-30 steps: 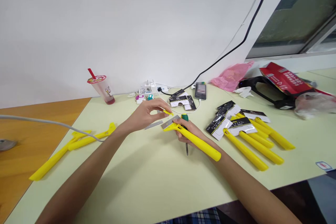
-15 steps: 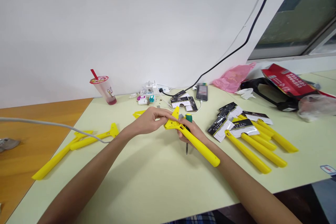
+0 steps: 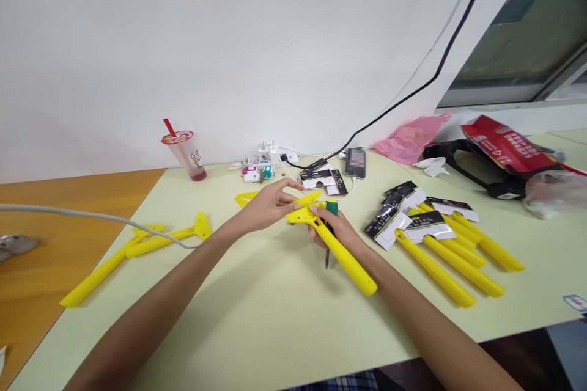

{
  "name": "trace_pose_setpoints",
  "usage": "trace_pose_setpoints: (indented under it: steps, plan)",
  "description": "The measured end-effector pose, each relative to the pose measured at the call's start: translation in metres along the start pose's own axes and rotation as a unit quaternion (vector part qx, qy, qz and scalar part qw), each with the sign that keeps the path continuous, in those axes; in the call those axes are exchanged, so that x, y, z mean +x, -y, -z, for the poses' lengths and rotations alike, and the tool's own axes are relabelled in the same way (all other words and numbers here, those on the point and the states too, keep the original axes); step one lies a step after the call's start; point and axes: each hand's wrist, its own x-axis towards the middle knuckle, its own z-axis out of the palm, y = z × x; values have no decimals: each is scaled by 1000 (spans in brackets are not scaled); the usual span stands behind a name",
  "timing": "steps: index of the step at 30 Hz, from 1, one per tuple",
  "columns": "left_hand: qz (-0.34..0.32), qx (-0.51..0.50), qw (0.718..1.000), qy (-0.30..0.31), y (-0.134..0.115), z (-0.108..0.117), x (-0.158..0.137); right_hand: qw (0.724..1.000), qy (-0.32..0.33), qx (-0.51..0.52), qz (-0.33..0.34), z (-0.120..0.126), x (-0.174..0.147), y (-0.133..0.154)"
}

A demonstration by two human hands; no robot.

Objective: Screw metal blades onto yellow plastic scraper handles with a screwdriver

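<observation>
Over the middle of the table, my right hand [image 3: 342, 231] is closed around a yellow plastic scraper [image 3: 346, 258], its long handle slanting down to the right. The same hand also keeps a screwdriver [image 3: 332, 208] with a green grip, its shaft pointing down. My left hand [image 3: 266, 206] pinches a flat yellow scraper head plate [image 3: 309, 198] against the scraper's wide end; the fingers partly hide where the two meet. Another yellow plate [image 3: 245, 198] lies behind my left hand. To the left, two yellow scrapers [image 3: 98, 275] overlap on the table.
Several yellow scrapers with black-and-white cards [image 3: 428, 226] lie at the right. Along the wall stand a cup with a red straw [image 3: 188, 159], a power strip [image 3: 287, 157] and a phone [image 3: 355, 162]. A grey cable [image 3: 105, 215] crosses the left side. A pink bag [image 3: 410, 137] sits back right.
The yellow plate in my left hand has turned from sticking up to lying more sideways over the scraper's head. My left fingers have spread a little. The view has shifted slightly.
</observation>
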Motion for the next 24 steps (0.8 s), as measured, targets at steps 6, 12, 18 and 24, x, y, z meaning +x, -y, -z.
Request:
trace_pose_setpoints:
  steps: [6,12,18,24]
  plan:
    - [3,-21,1000,-4,8,-5,6,1000,-20,-13,2,2,1,1]
    - [9,-51,997,-62,4,-7,6,999,-23,-37,17,5,4,-4]
    - [30,-60,992,-104,-2,-11,5,997,-28,-60,28,2,1,-3]
    - [51,-75,992,-86,-6,-16,3,989,-27,-125,69,7,0,-6]
